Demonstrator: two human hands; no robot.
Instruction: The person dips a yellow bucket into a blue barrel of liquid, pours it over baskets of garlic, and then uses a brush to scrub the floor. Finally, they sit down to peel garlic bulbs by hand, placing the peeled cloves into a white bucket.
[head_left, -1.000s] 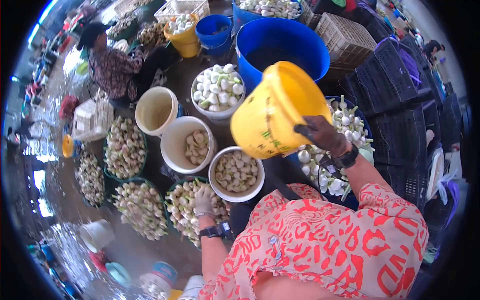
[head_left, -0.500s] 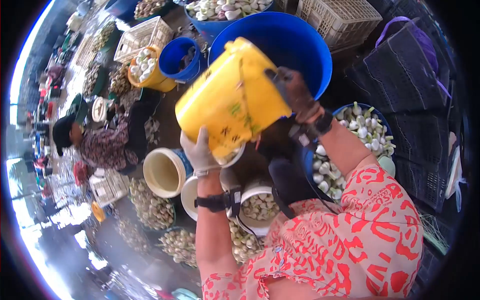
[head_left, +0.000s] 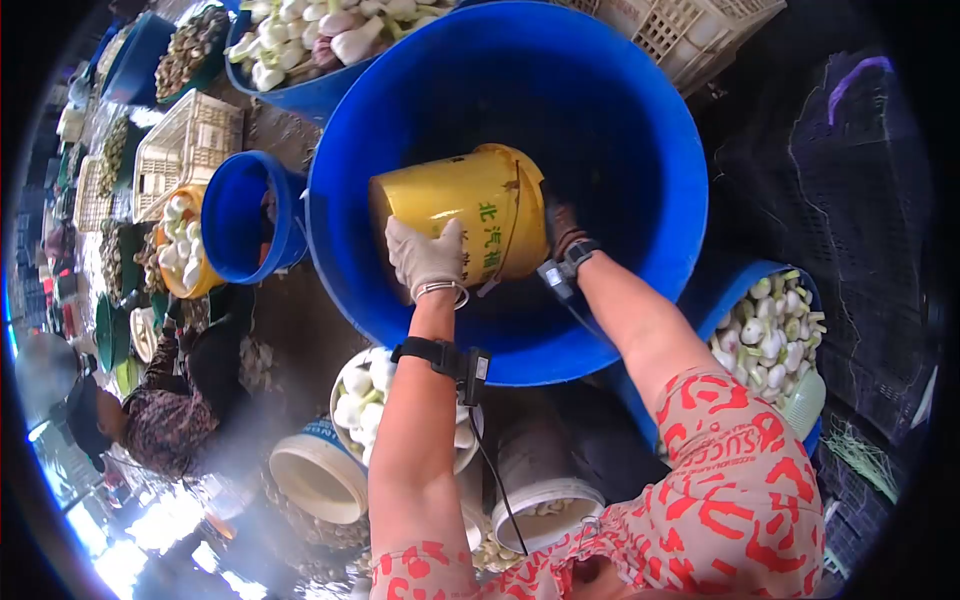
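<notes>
A yellow bucket (head_left: 480,215) with green and dark lettering lies tilted on its side within the large blue tub (head_left: 655,110). My left hand (head_left: 427,255), in a pale glove, presses against the near left side of the bucket with its fingers spread over the wall. At the bucket's right end is my right hand (head_left: 565,225), in a dark glove and partly hidden, gripping near the base. The bucket's inside faces away and cannot be seen.
Garlic bulbs fill a blue basin (head_left: 310,95) at the top, a blue tub (head_left: 812,285) at the right and a white bucket (head_left: 345,375). Left are a small blue bucket (head_left: 225,215) and a white crate (head_left: 185,150). A person (head_left: 165,415) crouches at lower left.
The yellow bucket has moved from above the floor into the large blue tub, with both hands on it. My view has shifted toward the tub, which now looks larger.
</notes>
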